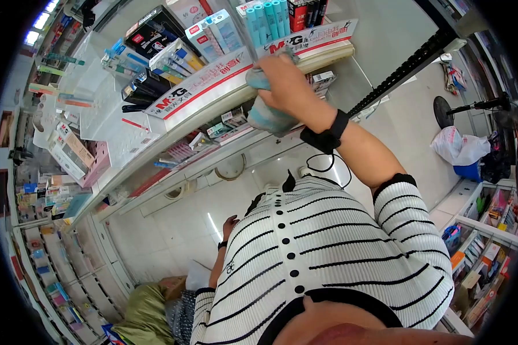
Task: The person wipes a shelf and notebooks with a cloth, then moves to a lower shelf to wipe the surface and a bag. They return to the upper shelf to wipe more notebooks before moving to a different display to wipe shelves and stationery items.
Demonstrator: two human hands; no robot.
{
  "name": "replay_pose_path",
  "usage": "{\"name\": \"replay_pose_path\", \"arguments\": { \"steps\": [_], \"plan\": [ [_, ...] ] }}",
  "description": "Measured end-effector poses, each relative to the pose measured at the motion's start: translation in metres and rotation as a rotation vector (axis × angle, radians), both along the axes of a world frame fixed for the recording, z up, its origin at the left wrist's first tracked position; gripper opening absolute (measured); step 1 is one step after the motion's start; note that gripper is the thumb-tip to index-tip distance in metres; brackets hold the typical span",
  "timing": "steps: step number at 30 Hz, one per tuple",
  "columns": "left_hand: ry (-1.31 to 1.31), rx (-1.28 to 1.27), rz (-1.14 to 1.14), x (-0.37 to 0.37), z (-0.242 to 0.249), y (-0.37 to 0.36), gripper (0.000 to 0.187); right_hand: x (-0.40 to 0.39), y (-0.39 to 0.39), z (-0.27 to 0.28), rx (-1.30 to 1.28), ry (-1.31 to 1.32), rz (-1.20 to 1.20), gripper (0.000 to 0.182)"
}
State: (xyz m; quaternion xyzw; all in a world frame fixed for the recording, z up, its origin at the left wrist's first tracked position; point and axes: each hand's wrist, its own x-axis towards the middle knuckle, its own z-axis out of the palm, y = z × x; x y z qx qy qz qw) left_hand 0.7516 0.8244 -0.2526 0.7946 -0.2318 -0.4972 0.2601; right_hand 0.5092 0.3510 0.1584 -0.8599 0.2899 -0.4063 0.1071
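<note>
My right hand (285,83) is closed around a grey-blue cloth (270,118), which bulges out below the fingers. The hand rests against the front edge of the shelf (213,95), beside the printed label strip (198,83). Teal pens (267,22) stand in a box just above it, and boxes of pens (216,35) lie to its left. A dark band is on my right wrist. My left hand (230,226) hangs low beside my body, away from the shelf, its fingers slightly apart and nothing visible in them.
A lower shelf with small packets (233,119) runs under the edge. Clear trays (106,109) and a pink box (96,164) are at the left. On the right are a black post (406,66), a fan (443,112), a white plastic bag (461,145) and goods bins (483,247).
</note>
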Motion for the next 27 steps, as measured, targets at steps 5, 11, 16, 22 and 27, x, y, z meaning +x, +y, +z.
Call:
{"name": "replay_pose_path", "arguments": {
  "steps": [5,11,16,22,27],
  "plan": [
    [-0.003,-0.006,-0.010,0.005,-0.012,0.018,0.041,-0.043,-0.024,0.009,0.009,0.143,-0.161,0.041],
    [0.088,0.028,0.079,0.003,-0.018,0.039,0.043,-0.127,-0.088,0.003,-0.121,0.351,-0.414,0.044],
    [0.118,0.036,0.083,-0.008,-0.010,0.041,0.044,-0.132,-0.087,0.001,-0.207,0.303,-0.463,0.044],
    [0.066,0.000,0.035,-0.017,0.019,0.012,0.042,-0.129,-0.089,0.013,-0.044,0.264,-0.496,0.038],
    [-0.047,0.014,-0.048,-0.013,0.020,0.000,0.041,-0.122,-0.096,0.006,-0.188,0.351,-0.449,0.039]
  ]
}}
